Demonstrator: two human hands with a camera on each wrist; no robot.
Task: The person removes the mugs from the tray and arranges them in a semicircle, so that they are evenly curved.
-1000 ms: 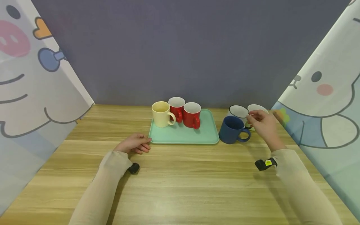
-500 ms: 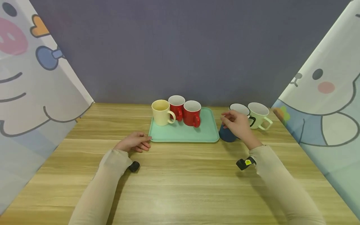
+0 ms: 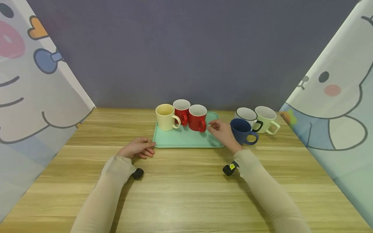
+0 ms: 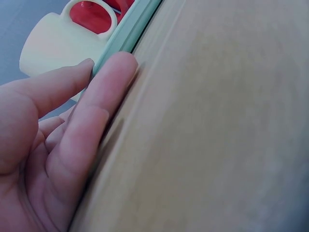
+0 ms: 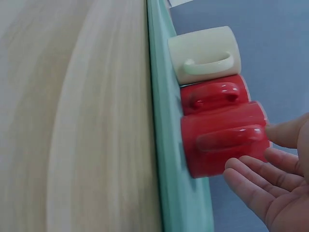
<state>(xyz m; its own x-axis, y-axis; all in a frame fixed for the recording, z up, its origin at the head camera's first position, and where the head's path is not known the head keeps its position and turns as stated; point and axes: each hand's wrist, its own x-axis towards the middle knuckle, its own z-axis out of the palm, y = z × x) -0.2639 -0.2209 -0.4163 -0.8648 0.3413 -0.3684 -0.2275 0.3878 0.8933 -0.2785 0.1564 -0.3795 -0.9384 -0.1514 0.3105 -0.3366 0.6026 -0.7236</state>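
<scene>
My left hand [image 3: 138, 148] pinches the front left corner of a mint green tray [image 3: 186, 140]; the left wrist view shows the thumb [image 4: 58, 87] and fingers on either side of its rim. On the tray stand a pale yellow mug [image 3: 165, 119] and two red mugs, one farther back [image 3: 180, 114] and one nearer [image 3: 196, 119]. Beside the nearer red mug's handle, my right hand [image 3: 222, 133] hovers over the tray's right part. Its loosely bent fingers [image 5: 256, 181] hold nothing, with the thumb close to that mug's rim.
Right of the tray are a dark blue mug [image 3: 239, 129], a white mug with a black rim [image 3: 246, 113] and a pale green mug [image 3: 265, 121]. A grey wall [image 3: 186, 51] rises behind the wooden table [image 3: 180, 194]. Printed cloths flank both sides.
My right hand has moved left, from the pale green mug, past the dark blue mug, to the nearer red mug. My left hand stays at the tray corner. The mugs keep their places.
</scene>
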